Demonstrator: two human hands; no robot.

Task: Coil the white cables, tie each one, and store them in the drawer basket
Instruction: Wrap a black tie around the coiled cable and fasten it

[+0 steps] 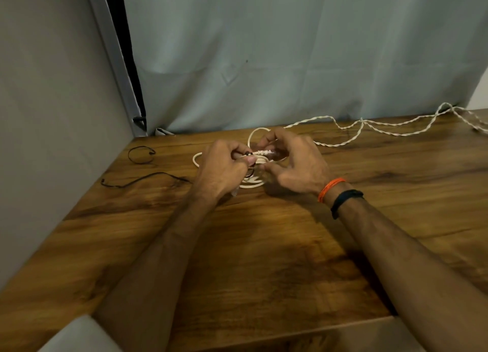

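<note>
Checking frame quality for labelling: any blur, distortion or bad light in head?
Head view: dim warm light; soft shadows under both forearms on the table; wide-angle bending at the edges; the coiled white cable between left hand and right hand is slightly soft; no glare.

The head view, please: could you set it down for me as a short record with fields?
surface: wooden table
left hand: pinches the coiled white cable with a dark tie at its fingertips
right hand: fingers curled round the wrapped part of the same coil
second cable: twisted white cable, loose, far right of the table
spare ties: two black ties lying at far left
drawer basket: not in view
</note>
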